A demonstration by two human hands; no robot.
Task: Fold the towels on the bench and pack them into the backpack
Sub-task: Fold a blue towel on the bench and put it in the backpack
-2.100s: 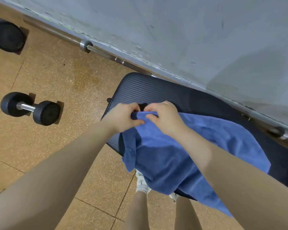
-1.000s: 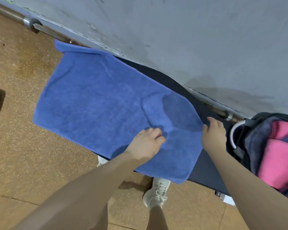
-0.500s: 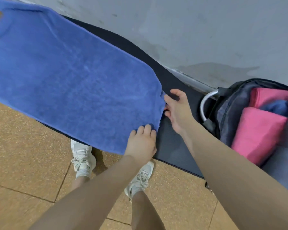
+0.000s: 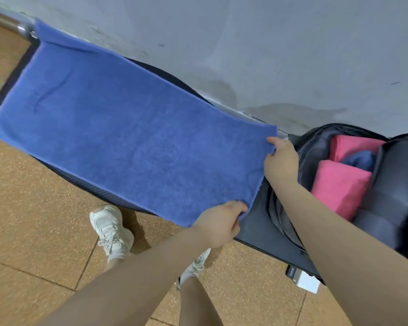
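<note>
Head view shows a blue towel lying flat on the dark bench. It fills the middle and left of the frame. Its long way runs from the upper left down to the lower right. Both hands are at the lower right short end. The left hand pinches the near corner, with its fingers curled around the cloth. The right hand pinches the far corner, thumb on top. The rest of the towel lies away from the fingers, toward the upper left. So I think the next move is to lift this end and carry it over to the far end, to fold the towel in half. The open backpack sits at the right, just beside the right hand. Folded pink towels are already inside it
</note>
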